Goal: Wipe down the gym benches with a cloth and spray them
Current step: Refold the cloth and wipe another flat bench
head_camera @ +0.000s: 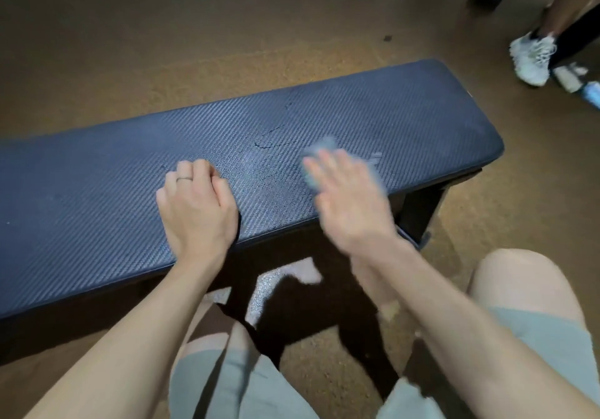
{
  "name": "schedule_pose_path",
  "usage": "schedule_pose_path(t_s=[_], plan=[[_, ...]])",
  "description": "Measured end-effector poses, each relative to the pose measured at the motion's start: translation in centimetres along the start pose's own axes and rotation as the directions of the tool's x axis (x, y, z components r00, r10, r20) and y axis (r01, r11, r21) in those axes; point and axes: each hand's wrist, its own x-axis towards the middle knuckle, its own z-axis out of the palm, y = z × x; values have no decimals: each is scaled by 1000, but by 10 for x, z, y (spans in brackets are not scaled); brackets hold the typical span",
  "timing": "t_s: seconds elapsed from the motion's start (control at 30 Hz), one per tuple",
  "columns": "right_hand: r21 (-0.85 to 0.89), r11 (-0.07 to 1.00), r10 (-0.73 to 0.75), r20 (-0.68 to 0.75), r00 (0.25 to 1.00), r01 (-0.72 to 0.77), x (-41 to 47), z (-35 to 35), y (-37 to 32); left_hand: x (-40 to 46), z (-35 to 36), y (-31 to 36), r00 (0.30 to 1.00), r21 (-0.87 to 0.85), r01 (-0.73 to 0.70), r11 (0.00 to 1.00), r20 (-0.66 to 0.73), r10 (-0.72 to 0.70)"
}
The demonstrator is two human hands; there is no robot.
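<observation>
We are wiping the bench (pixel 373 116), mid-stroke. Our right hand (pixel 350 201) is lying flat, fingers out straight, pressing the light blue cloth (pixel 319 149) down on the padded top toward the right end, closer to the near edge than the far one. The hand and cloth are motion-blurred, so we cannot tell how the cloth is folded. Our left hand (pixel 196 204) is resting on the near edge around the middle of the top, fingers curled under, holding nothing, a ring (pixel 184 177) on one finger. It looks like it is bracing us.

A pale damp-looking patch is sitting between the hands; the left stretch looks unwiped, as a guess. To do this well we should be keeping the palm flat, overlapping passes, running strokes edge to edge and out over the right end, then working left, moving the bracing hand off the wet part.

What may be the spray bottle (pixel 574 82) is lying on the floor past the right end, beside another person's shoe (pixel 532 58); too blurred to be sure.
</observation>
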Motion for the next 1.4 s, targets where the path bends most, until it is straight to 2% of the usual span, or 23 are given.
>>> schedule_pose_path(t_s=[0.07, 0.13, 0.17, 0.2, 0.27, 0.33, 0.43, 0.5, 0.6, 0.67, 0.77, 0.87, 0.93, 1.0, 1.07, 1.13, 1.2, 1.3, 1.33, 1.4], plan=[[16, 967, 254, -25, 967, -254, -3, -3, 52, 0, 0, 2, 1000, 8, 8, 1000, 11, -8], [72, 903, 426, -12, 905, -424, -2, 2, 33, 1, 1, 4, 1000, 31, 8, 999, 18, -8], [85, 910, 408, -12, 913, -406, -2, 7, 2, 0, 1, 4, 1000, 36, 7, 999, 19, -8], [100, 940, 326, 6, 945, -325, -1, 8, -33, 0, 2, 3, 1000, 38, 5, 999, 16, -6], [131, 990, 53, 23, 998, -56, 5, 6, -82, 0, 2, 2, 1000, 40, -4, 999, 6, 4], [150, 978, -156, 55, 986, 146, 22, 2, -81, 1, 3, 1, 1000, 56, -3, 998, 8, 3], [100, 963, -258, 55, 965, 251, 56, 2, -56, 2, 4, 3, 1000, 98, 5, 995, 28, -8], [72, 961, -271, 51, 961, 267, 96, 1, -59, 3, 3, 4, 999, 114, 12, 993, 32, -16], [95, 965, -254, 119, 960, 244, 159, -3, -66, 3, 3, 4, 1000, 111, 13, 994, 26, -16], [101, 975, -207, 101, 973, 197, 183, -5, -44, 5, 2, 5, 999, 98, 15, 995, 28, -18], [67, 997, -28, 38, 999, 25, 191, -3, 33, 4, 2, 4, 999, 99, 23, 995, 23, -26], [10, 987, 162, 56, 985, -163, 186, -5, 111, 4, 3, 4, 999, 90, 28, 996, 27, -30], [0, 968, 249, 60, 967, -250, 184, -5, 118, 4, 3, 5, 999, 102, 37, 994, 28, -40], [-22, 949, 316, 11, 949, -315, 183, -5, 87, 3, 3, 7, 999, 113, 36, 993, 21, -38], [25, 965, 263, -8, 965, -262, 180, -7, 33, 3, 3, 7, 999, 124, 28, 992, 24, -31], [126, 988, 88, 53, 995, -94, 172, -4, -33, 4, 3, 6, 999, 131, 20, 991, 27, -24], [180, 982, -69, 95, 993, 51, 166, -5, -76, 5, 5, 4, 1000, 143, 15, 990, 21, -18], [186, 965, -211, 143, 967, 183, 161, -3, -60, 6, 5, 4, 1000, 142, 6, 990, 11, -8], [165, 966, -219, 124, 968, 197, 160, -2, -39, 5, 6, 4, 1000, 138, 6, 990, 13, -8], [67, 991, -119, 84, 989, 114, 158, 1, 13, 3, 4, 4, 1000, 120, 0, 993, 15, -2]])
